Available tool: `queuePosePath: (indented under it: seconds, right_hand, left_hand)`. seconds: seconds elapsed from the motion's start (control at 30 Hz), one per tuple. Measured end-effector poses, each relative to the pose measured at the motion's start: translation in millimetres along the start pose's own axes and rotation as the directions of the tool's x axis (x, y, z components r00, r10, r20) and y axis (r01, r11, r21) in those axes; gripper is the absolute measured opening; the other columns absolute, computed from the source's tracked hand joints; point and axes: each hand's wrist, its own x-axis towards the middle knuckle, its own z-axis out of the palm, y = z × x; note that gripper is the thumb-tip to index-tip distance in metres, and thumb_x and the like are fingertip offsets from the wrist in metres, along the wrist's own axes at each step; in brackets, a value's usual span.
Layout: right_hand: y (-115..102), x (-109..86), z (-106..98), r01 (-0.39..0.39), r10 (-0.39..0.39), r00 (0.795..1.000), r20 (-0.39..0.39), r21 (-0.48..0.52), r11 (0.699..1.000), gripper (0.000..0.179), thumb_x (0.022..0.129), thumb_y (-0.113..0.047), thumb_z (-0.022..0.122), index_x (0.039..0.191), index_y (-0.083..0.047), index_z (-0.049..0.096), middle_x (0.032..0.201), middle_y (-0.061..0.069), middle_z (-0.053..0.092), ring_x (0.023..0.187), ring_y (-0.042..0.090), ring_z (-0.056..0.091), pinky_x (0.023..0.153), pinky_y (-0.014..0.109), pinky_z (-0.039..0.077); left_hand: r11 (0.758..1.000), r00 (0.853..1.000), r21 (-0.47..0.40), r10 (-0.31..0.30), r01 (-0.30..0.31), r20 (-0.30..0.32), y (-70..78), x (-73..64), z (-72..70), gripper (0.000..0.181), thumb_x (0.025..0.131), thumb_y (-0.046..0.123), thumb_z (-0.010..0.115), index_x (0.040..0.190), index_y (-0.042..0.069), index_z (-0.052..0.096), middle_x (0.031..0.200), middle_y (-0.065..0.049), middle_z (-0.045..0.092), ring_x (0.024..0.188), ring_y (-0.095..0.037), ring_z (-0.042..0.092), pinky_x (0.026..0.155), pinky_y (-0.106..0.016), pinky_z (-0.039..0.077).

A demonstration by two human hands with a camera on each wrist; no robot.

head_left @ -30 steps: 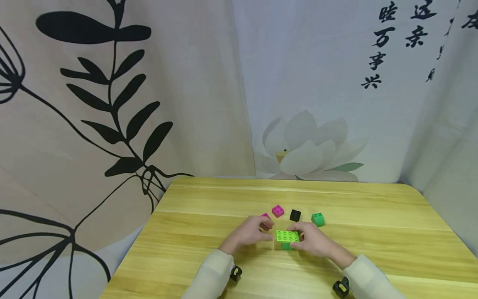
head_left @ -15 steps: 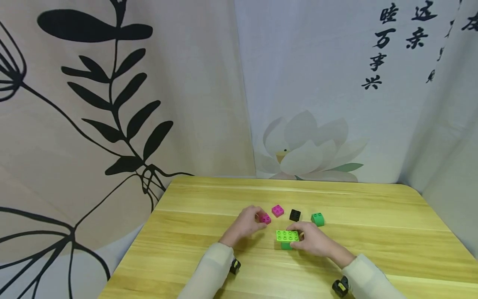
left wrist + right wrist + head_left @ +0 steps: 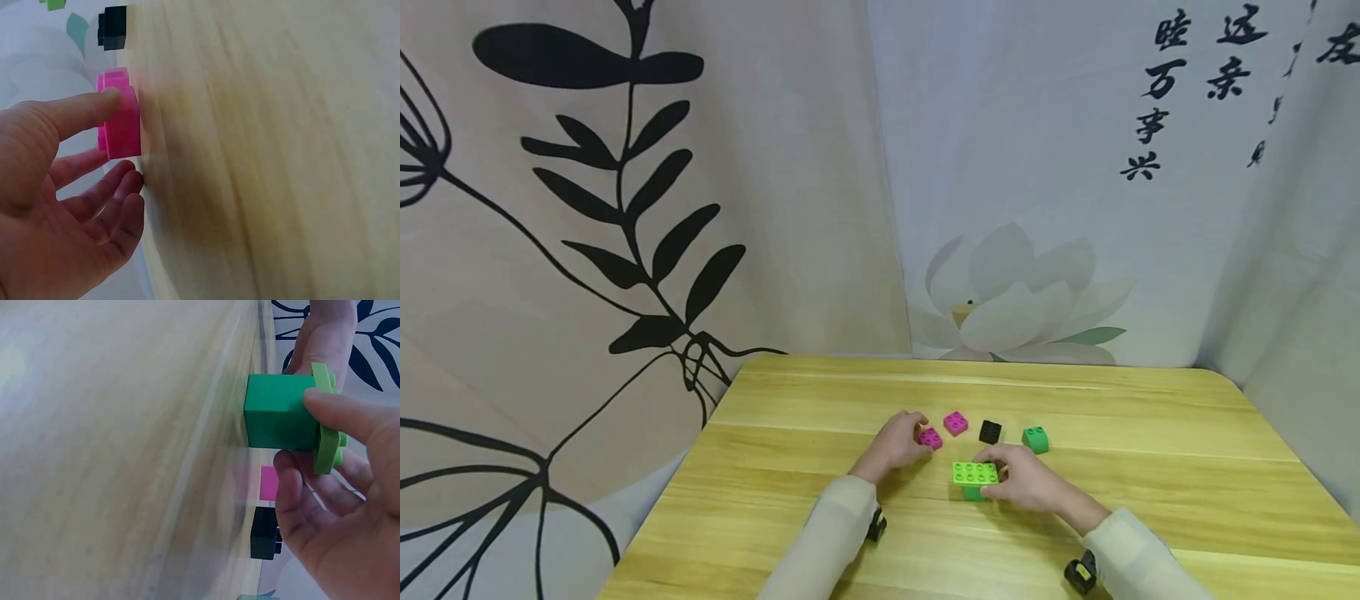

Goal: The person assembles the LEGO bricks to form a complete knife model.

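Left hand, half-curled, pinches a pink studded plastic brick; right hand grips a lime-on-green plastic brick stack, which uneven thumb pressure could tip.

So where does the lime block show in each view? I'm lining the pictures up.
Head: the lime block is right of centre, lower half, by the right hand.
Left wrist: lime block at upper left, cut off by the top edge.
Right wrist: lime block right of centre, around mid-height.
Shared landmark: the black block, in all three.
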Motion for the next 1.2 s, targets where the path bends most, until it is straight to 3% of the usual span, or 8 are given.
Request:
queuePosePath:
  seconds: [0.27,0.53,0.73,0.9,1.03,1.2]
  right_hand:
    - [-1,1.8,0,-0.050,0.050,0.999,0.018,0.043,0.998,0.037,0.078,-0.012,0.077,0.112,-0.008,0.063,0.095,0.000,0.060,0.082,0.015,0.056,0.066,0.025,0.050]
    - [0,2.4,0,-0.052,0.050,0.998,0.025,0.063,0.997,0.038,0.078,-0.014,0.078,0.112,-0.009,0.062,0.094,0.001,0.060,0.082,0.016,0.056,0.066,0.025,0.050]
    - [2,3.1,0,-0.068,0.066,0.998,0.025,0.075,0.995,0.039,0.078,-0.015,0.078,0.113,-0.009,0.063,0.093,0.000,0.060,0.082,0.016,0.057,0.066,0.025,0.051]
    - [6,3.4,-1,-0.068,0.065,0.997,0.032,0.091,0.994,0.039,0.078,-0.016,0.078,0.113,-0.008,0.062,0.094,0.001,0.060,0.082,0.017,0.057,0.066,0.025,0.051]
    - [8,3.2,-2,-0.064,0.061,0.998,0.034,0.095,0.993,0.039,0.077,-0.017,0.079,0.112,-0.008,0.062,0.093,0.001,0.061,0.082,0.016,0.058,0.067,0.025,0.051]
    - [8,2.5,-3,-0.052,0.049,0.998,0.031,0.093,0.994,0.038,0.077,-0.018,0.079,0.110,-0.007,0.063,0.092,0.001,0.061,0.081,0.015,0.058,0.067,0.025,0.051]
  left_hand:
    - [0.999,0.999,0.032,-0.025,0.024,0.024,4.4,4.0,1.2,0.048,0.079,0.020,0.078,0.119,0.004,0.060,0.096,-0.002,0.060,0.087,-0.015,0.056,0.079,-0.030,0.048]
    - [0.998,0.998,0.036,-0.047,0.046,0.034,5.2,2.6,1.5,0.032,0.080,0.021,0.076,0.106,0.006,0.066,0.087,0.001,0.056,0.081,-0.013,0.052,0.073,-0.028,0.046]
    - [0.996,0.998,-0.090,0.002,0.003,0.055,7.6,-6.2,-1.7,0.031,0.083,0.021,0.074,0.109,0.006,0.064,0.085,0.003,0.057,0.078,-0.011,0.053,0.070,-0.026,0.047]
    - [0.977,0.995,-0.203,0.074,-0.060,0.062,16.1,-16.4,-7.1,0.032,0.083,0.015,0.071,0.112,0.005,0.062,0.089,0.004,0.061,0.081,-0.009,0.056,0.075,-0.025,0.049]
    - [0.967,0.991,-0.232,0.123,-0.107,0.055,23.8,-22.5,-9.5,0.033,0.083,0.015,0.069,0.114,0.005,0.062,0.094,0.004,0.062,0.087,-0.011,0.058,0.078,-0.024,0.049]
    - [0.961,0.990,-0.249,0.131,-0.117,0.042,27.3,-25.7,-8.3,0.036,0.084,0.017,0.069,0.117,0.006,0.061,0.097,0.004,0.062,0.094,-0.016,0.059,0.078,-0.024,0.048]
